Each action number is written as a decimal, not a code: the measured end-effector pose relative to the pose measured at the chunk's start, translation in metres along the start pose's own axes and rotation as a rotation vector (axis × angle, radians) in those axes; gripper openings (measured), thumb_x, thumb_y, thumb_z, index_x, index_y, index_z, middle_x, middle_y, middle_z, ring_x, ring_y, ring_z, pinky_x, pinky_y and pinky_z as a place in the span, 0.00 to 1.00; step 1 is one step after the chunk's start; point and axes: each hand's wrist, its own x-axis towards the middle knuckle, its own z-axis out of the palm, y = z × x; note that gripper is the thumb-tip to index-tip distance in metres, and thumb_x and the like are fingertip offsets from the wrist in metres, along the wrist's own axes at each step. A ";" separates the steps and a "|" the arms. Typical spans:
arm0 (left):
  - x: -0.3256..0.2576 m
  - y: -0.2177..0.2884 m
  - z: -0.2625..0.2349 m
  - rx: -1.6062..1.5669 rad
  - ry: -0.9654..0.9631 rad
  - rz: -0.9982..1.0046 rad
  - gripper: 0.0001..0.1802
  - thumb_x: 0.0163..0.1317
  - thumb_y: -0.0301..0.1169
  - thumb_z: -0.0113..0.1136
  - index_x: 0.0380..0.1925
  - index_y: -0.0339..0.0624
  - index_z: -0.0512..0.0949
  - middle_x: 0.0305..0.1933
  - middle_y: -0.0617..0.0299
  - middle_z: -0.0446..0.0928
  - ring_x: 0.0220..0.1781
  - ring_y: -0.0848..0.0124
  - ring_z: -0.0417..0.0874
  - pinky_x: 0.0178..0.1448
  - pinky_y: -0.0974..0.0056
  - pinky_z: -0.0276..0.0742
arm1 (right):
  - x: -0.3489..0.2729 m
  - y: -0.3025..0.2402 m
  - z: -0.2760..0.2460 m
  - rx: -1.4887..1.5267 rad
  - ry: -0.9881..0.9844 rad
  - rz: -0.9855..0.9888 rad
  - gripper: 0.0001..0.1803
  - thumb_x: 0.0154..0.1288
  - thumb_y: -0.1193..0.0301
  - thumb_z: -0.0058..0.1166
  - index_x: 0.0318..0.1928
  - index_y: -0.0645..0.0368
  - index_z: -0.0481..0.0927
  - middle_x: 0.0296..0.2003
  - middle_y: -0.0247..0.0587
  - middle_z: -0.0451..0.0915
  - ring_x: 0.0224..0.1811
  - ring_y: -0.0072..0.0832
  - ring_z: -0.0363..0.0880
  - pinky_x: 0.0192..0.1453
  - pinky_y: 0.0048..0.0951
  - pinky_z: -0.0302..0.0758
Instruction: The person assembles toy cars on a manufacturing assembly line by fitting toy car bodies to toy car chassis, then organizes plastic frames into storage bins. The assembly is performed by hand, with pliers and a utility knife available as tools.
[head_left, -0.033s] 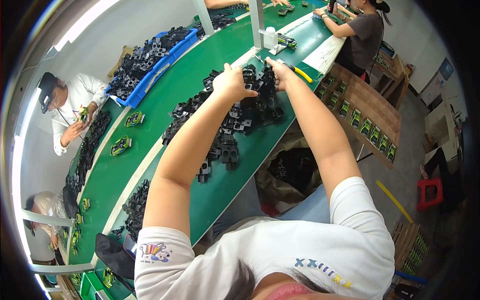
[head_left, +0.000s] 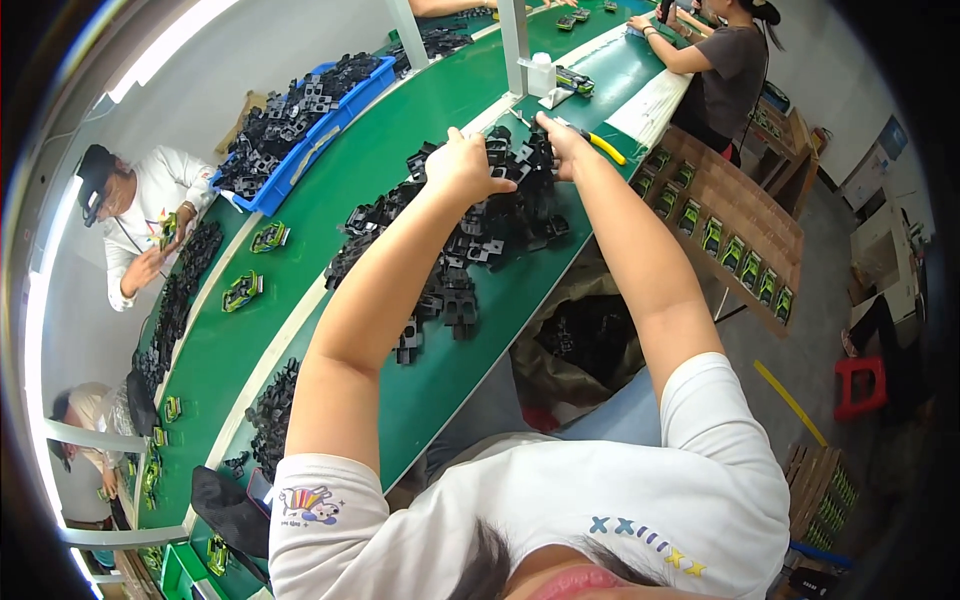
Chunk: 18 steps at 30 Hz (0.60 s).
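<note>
Left hand [head_left: 462, 168] grips black plastic parts [head_left: 470, 245] heaped on green conveyor table [head_left: 330, 200]; right hand [head_left: 560, 140] curls onto pile's far edge, grasp unclear, yellow-handled pliers [head_left: 600, 145] beside.

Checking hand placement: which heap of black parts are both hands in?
The big heap on the near green bench; left hand and right hand rest on its far end.

heap of black plastic parts [head_left: 470, 240], jumbled, on green table
</note>
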 end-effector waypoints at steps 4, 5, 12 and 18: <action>-0.013 -0.007 0.004 0.051 0.123 0.023 0.42 0.41 0.62 0.65 0.43 0.35 0.74 0.47 0.48 0.72 0.45 0.57 0.79 0.46 0.60 0.77 | -0.010 0.007 -0.002 0.029 0.119 -0.036 0.29 0.61 0.40 0.44 0.45 0.51 0.73 0.39 0.43 0.78 0.37 0.34 0.78 0.41 0.43 0.75; -0.016 -0.012 0.005 0.042 0.182 0.037 0.40 0.43 0.62 0.63 0.42 0.34 0.74 0.46 0.48 0.73 0.45 0.57 0.79 0.45 0.60 0.77 | -0.006 0.011 -0.003 0.028 0.116 -0.032 0.29 0.61 0.40 0.44 0.45 0.51 0.73 0.39 0.43 0.78 0.37 0.34 0.78 0.41 0.43 0.75; -0.015 -0.113 -0.015 -0.175 0.431 -0.185 0.34 0.62 0.60 0.41 0.24 0.37 0.77 0.29 0.47 0.78 0.37 0.52 0.80 0.40 0.51 0.73 | -0.014 0.017 -0.038 0.042 0.186 -0.117 0.45 0.50 0.37 0.53 0.58 0.59 0.65 0.52 0.51 0.70 0.51 0.40 0.71 0.51 0.42 0.68; -0.039 -0.233 0.045 -0.580 -0.028 -0.307 0.44 0.61 0.67 0.26 0.50 0.39 0.75 0.59 0.43 0.68 0.65 0.54 0.64 0.67 0.56 0.56 | 0.015 0.044 -0.058 -0.255 0.304 -0.325 0.24 0.56 0.55 0.58 0.45 0.60 0.79 0.41 0.41 0.78 0.44 0.28 0.74 0.49 0.29 0.67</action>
